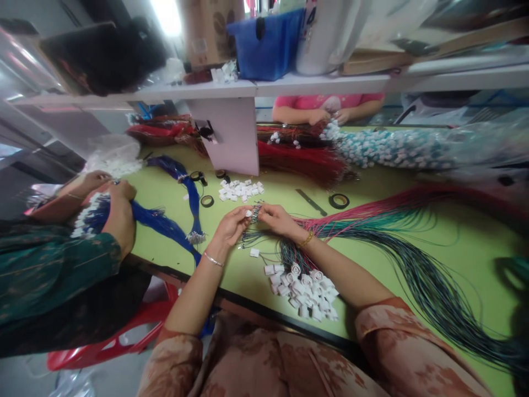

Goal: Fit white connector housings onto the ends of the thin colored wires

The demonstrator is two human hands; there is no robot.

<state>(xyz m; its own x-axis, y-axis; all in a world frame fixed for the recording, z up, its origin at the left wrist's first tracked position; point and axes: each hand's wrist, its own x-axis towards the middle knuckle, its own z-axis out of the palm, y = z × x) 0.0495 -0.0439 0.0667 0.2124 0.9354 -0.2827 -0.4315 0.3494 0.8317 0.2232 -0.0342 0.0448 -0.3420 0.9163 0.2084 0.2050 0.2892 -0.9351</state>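
My left hand [233,225] pinches a small white plastic connector [248,213] between thumb and fingers. Right beside it, my right hand [278,219] is closed on thin wires, whose metal-tipped ends [255,213] stick out toward the connector. Whether a wire sits inside the connector is too small to tell. Below my right forearm lies a heap of white connectors [306,292] with dark wires [293,256] running to it. A single white connector [254,253] rests near the hands. Beyond them is a pile of loose white connectors [241,191].
Long red wires [372,204] and dark wires [397,248] stretch rightward across the green table [231,275]. A black tape roll [332,202] and dark flat strip [311,202] lie behind. At left, a co-worker's hands [122,190] handle blue wires [152,223]; another person [285,110] works opposite.
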